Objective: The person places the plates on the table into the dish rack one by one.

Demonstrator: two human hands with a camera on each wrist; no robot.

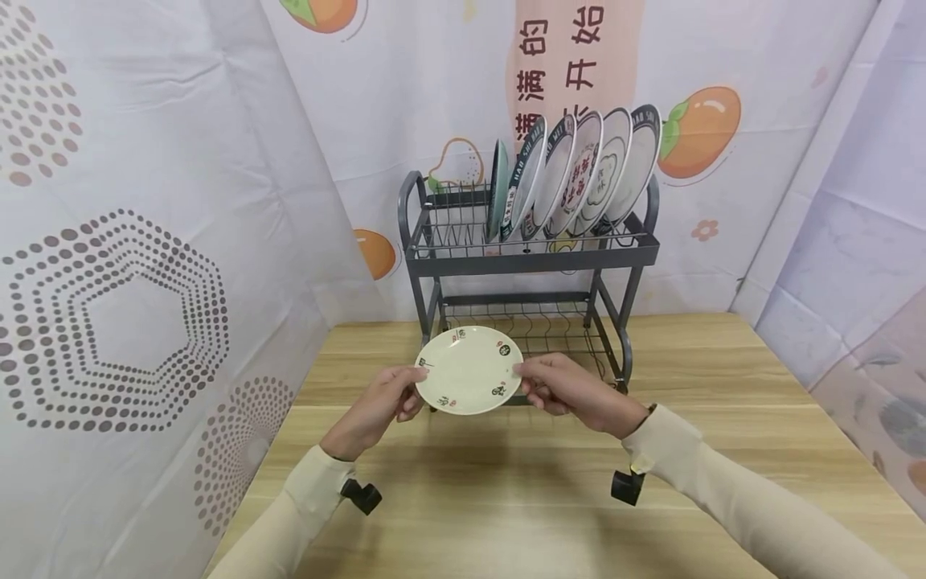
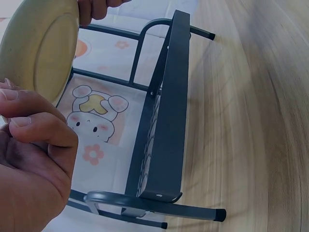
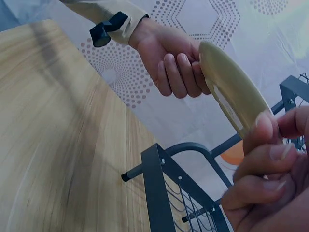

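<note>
A pale cream plate point(image 1: 469, 370) with small dark and red printed marks is held up above the table, in front of the dish rack. My left hand point(image 1: 379, 406) pinches its left rim, thumb on top and fingers beneath. On the opposite rim, my right hand point(image 1: 567, 390) pinches it the same way. The left wrist view shows the underside of the plate point(image 2: 46, 53) beside my left hand point(image 2: 36, 154). In the right wrist view the plate point(image 3: 234, 87) is seen edge-on between both hands.
A dark grey two-tier dish rack point(image 1: 535, 261) stands on the wooden table point(image 1: 694, 450). Several patterned plates point(image 1: 579, 173) stand upright at the right of its top tier, beside a greenish plate point(image 1: 497, 191). Printed curtains point(image 1: 239, 121) hang behind and at the sides.
</note>
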